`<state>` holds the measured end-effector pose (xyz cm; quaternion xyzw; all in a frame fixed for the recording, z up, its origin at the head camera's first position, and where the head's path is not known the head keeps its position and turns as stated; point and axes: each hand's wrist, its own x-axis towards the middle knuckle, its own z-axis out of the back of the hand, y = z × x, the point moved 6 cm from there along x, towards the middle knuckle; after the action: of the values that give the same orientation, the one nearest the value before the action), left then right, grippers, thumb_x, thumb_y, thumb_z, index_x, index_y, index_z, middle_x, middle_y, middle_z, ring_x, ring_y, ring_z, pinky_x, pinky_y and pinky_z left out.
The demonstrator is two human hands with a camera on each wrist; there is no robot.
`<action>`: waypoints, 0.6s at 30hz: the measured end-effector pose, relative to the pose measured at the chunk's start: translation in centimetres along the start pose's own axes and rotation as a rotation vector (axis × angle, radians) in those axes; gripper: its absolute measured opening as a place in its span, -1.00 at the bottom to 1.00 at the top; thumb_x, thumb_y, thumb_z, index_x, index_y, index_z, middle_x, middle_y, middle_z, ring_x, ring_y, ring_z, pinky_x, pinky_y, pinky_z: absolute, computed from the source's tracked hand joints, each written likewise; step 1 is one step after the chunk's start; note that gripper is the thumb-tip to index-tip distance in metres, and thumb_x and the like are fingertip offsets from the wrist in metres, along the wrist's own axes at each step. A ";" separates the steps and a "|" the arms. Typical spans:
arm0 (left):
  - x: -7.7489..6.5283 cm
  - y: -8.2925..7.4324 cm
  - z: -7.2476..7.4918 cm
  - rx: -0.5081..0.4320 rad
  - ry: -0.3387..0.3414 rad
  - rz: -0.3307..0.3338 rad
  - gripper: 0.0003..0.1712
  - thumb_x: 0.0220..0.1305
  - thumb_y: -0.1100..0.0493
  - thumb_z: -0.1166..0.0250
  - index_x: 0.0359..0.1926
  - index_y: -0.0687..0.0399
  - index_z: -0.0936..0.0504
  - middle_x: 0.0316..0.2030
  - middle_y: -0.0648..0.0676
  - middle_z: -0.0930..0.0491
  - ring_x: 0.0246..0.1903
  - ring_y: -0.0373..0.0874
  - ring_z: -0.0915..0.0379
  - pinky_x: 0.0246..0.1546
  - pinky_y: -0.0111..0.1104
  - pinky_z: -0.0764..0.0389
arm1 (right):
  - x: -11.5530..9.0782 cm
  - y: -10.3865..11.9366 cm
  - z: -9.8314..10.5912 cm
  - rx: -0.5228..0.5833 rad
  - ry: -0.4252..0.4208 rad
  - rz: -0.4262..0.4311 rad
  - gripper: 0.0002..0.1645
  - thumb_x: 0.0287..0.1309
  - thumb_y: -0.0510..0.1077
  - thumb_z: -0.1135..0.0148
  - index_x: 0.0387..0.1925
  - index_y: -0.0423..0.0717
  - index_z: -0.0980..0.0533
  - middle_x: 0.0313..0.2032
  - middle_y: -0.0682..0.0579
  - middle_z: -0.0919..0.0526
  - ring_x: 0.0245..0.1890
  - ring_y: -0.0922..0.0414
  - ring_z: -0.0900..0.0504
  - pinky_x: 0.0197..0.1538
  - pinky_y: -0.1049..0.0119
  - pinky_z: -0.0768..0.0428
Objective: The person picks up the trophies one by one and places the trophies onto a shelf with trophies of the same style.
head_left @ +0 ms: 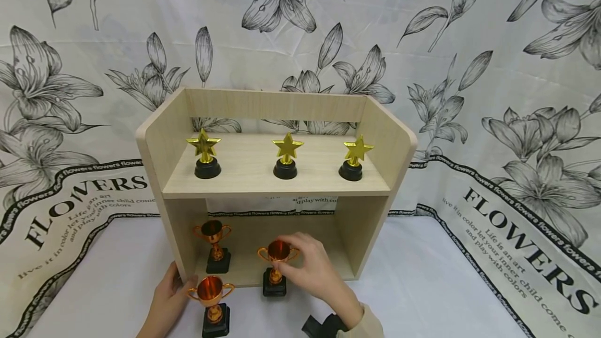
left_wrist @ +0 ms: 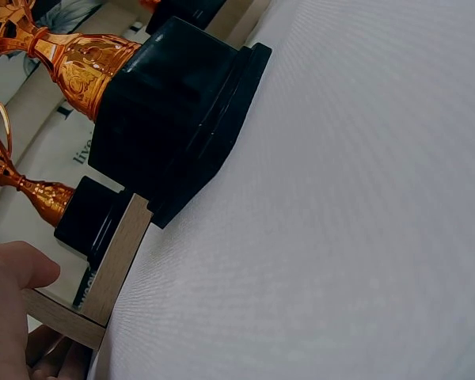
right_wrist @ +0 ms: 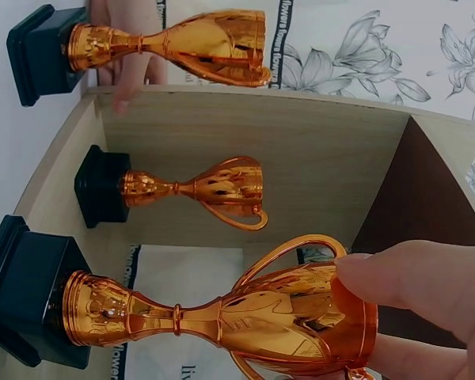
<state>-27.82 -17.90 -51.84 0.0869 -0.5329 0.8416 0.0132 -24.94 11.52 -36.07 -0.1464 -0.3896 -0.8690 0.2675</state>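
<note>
My right hand [head_left: 312, 265] pinches an orange-gold cup trophy [right_wrist: 293, 309] near its rim, thumb on one side and fingers on the other. That trophy is upright over the front edge of the shelf's lower level; whether its black base touches the board I cannot tell. With my left hand [head_left: 169, 296] I hold the lower left side panel of the wooden shelf [head_left: 277, 188], thumb inside and fingers outside. A second cup trophy [head_left: 216, 244] stands on the lower level at the left. A third cup trophy [head_left: 213, 301] stands on the white tabletop before the shelf.
On the upper level stand three gold star trophies, at left [head_left: 204, 153], middle [head_left: 286, 155] and right [head_left: 354, 158], on round black bases. A flower-printed cloth [head_left: 291, 61] hangs behind the shelf. White cloth [head_left: 422, 280] covers the table.
</note>
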 end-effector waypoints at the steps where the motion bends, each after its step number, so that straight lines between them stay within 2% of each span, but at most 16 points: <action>1: 0.0 0.0 0.0 0.002 -0.001 0.000 -0.30 0.32 0.07 -0.17 0.35 0.20 -0.11 0.26 0.40 -0.23 0.19 0.33 -0.26 0.14 0.09 -0.32 | 0.1 -0.1 0.0 -0.003 -0.005 0.004 -0.55 -0.07 -0.15 -0.42 -0.06 -0.09 -0.59 -0.22 0.18 -0.63 -0.20 0.23 -0.56 -0.13 0.23 -0.56; 10: -0.1 -0.1 0.1 0.009 -0.020 -0.039 -0.32 0.31 0.10 -0.18 0.34 0.22 -0.13 0.23 0.40 -0.27 0.16 0.31 -0.30 0.12 0.09 -0.34 | 1.2 -1.1 -0.1 0.007 -0.005 -0.017 -0.56 -0.06 -0.15 -0.41 -0.06 -0.12 -0.59 -0.21 0.13 -0.65 -0.18 0.20 -0.59 -0.09 0.21 -0.57; 18: -0.1 -0.1 0.0 -0.004 -0.002 -0.007 -0.30 0.31 0.07 -0.17 0.35 0.21 -0.10 0.25 0.40 -0.25 0.17 0.32 -0.29 0.13 0.10 -0.32 | 2.1 -2.1 -0.2 0.000 -0.015 -0.011 -0.55 -0.08 -0.15 -0.42 -0.06 -0.06 -0.60 -0.20 0.11 -0.66 -0.16 0.17 -0.59 -0.11 0.24 -0.57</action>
<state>-27.72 -17.87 -51.77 0.0896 -0.5342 0.8404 0.0159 -27.88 11.74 -36.48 -0.1509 -0.3925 -0.8693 0.2597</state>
